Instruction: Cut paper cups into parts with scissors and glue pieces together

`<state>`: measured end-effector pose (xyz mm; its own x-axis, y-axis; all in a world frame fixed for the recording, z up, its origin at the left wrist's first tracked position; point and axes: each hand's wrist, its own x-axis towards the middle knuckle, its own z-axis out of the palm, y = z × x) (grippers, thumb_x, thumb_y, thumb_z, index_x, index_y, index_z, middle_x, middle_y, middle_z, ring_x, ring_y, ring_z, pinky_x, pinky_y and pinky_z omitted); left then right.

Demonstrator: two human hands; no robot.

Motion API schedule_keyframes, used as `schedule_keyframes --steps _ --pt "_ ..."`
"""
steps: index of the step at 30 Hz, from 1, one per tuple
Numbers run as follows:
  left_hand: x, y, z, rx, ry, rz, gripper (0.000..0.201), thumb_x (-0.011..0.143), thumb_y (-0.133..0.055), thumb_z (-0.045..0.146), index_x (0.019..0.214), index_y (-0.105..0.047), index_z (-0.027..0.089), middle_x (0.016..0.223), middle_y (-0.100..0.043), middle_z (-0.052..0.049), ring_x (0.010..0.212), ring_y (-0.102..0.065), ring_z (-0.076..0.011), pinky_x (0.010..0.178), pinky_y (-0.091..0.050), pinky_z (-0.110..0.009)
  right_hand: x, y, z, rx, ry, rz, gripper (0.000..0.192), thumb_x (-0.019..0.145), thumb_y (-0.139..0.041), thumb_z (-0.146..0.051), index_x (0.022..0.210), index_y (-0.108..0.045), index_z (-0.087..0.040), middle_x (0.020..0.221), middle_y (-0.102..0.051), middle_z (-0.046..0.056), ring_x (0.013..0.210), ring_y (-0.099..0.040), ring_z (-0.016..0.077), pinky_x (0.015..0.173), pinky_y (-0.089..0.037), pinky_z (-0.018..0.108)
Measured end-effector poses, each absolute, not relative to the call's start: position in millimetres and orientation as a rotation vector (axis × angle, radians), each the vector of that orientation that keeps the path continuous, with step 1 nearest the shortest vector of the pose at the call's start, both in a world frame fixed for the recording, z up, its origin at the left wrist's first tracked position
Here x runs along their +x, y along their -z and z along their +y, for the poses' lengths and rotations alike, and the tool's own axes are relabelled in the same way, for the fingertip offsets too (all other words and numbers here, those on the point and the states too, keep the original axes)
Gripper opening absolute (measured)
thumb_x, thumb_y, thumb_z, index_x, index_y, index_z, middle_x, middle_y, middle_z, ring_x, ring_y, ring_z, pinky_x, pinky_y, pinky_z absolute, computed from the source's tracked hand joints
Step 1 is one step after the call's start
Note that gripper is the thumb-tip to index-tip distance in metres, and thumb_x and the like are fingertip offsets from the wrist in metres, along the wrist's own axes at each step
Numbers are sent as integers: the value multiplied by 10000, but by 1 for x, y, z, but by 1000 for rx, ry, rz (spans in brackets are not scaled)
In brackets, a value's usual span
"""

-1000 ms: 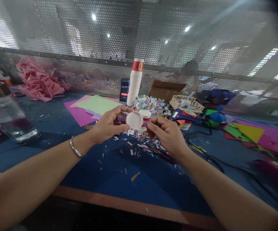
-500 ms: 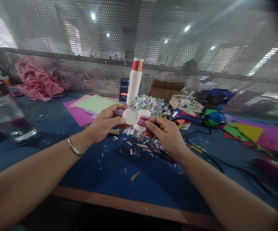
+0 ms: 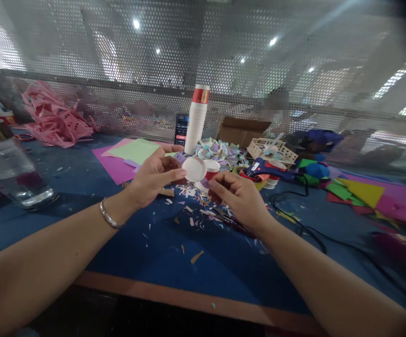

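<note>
My left hand [image 3: 155, 175] is closed on a round white paper cup base [image 3: 193, 169], its shallow rimmed face turned to me. A lilac paper piece [image 3: 181, 158] shows beside that base's left edge, by my fingers. To the right, my right hand [image 3: 240, 199] pinches thumb against fingers, with a small lilac paper piece [image 3: 205, 184] at the tips, partly hidden. Just behind those fingertips is a short red and white paper cup piece [image 3: 213, 166], overlapped by the white base. Whether the fingers touch it I cannot tell.
A tall stack of paper cups [image 3: 198, 121] stands behind, beside a phone [image 3: 181, 131]. Paper cutouts [image 3: 220, 152], a blue glue gun [image 3: 269, 171] with a black cord and scissors [image 3: 236, 222] lie around. Scraps [image 3: 196, 215] litter the blue table. A glass jar [image 3: 20, 173] stands left.
My left hand has shifted slightly right with the white base, covering more of the red and white cup piece. My right fingertips have moved slightly left and down in front of it.
</note>
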<state>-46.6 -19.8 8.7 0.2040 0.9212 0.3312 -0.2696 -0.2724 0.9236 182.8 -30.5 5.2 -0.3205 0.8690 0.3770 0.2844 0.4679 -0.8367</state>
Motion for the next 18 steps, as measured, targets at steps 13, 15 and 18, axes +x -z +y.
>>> schedule_keyframes --steps 13,15,18 --pt "-45 -7 -23 1529 -1393 715 631 752 -824 226 1300 -511 245 875 -645 8 795 -649 -155 700 -561 -269 183 -4 -30 -980 -875 -1844 284 939 -646 -448 841 -632 -182 724 -631 3 598 -571 116 586 -480 273" --pt "-45 -8 -26 1583 -1367 752 657 752 -824 235 1324 -498 248 867 -643 8 767 -645 -150 626 -536 -245 183 -4 -29 -969 -875 -1851 281 939 -644 -447 843 -630 -183 734 -630 6 606 -576 120 585 -482 277" --pt "-44 -11 -30 1621 -1311 780 687 767 -814 248 1360 -468 250 876 -649 3 756 -651 -154 585 -531 -239 184 -2 -27 -957 -864 -1874 262 945 -633 -437 874 -637 -185 745 -631 11 632 -586 134 593 -483 287"
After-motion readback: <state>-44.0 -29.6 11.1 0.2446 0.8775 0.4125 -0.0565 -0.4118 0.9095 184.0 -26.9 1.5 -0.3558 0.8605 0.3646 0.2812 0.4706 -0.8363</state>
